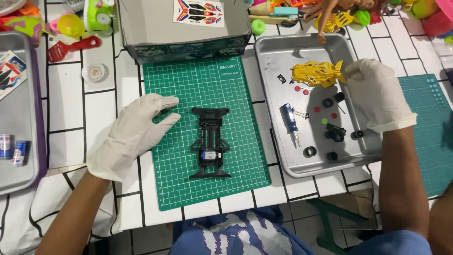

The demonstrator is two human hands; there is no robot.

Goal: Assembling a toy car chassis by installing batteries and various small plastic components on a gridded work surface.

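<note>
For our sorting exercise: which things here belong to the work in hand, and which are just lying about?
In use: black plastic toy-car chassis on green cutting mat; yellow plastic car body, touched by right hand; left hand resting on the mat.
Lying about: red toy spatula; small batteries.

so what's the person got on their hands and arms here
Both the left hand and the right hand wear loose, wrinkled white disposable gloves that end at the wrists. Past the cuffs the forearms are bare, with no sleeves, watch or bands visible. No markings show on the gloves.
</note>
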